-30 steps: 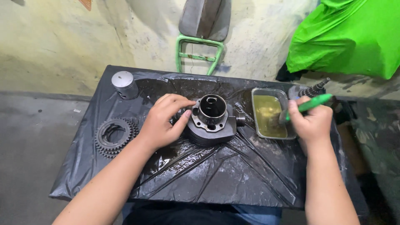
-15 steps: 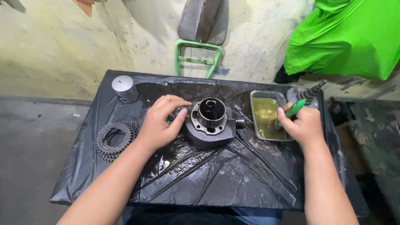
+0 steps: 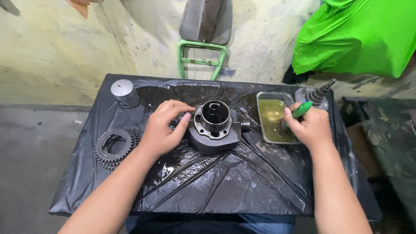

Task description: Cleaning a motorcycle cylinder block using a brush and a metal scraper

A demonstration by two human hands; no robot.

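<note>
A dark metal engine cylinder (image 3: 215,125) stands upright in the middle of a table covered in wet black plastic (image 3: 216,186). My left hand (image 3: 162,129) grips its left side, thumb against the top flange. My right hand (image 3: 307,125) is closed around a green-handled brush (image 3: 301,109), whose lower end dips into a clear rectangular tub of yellowish liquid (image 3: 273,115). The brush head is hidden behind my fingers and the liquid.
A grey piston (image 3: 124,93) stands at the table's back left. A stack of toothed gears (image 3: 114,147) lies at the left edge. A geared shaft (image 3: 318,93) sits behind the tub. A green metal frame (image 3: 202,58) leans on the wall; a green cover (image 3: 359,37) lies at right.
My right hand has moved left and tipped the brush down into the tub. My left hand has stayed on the cylinder.
</note>
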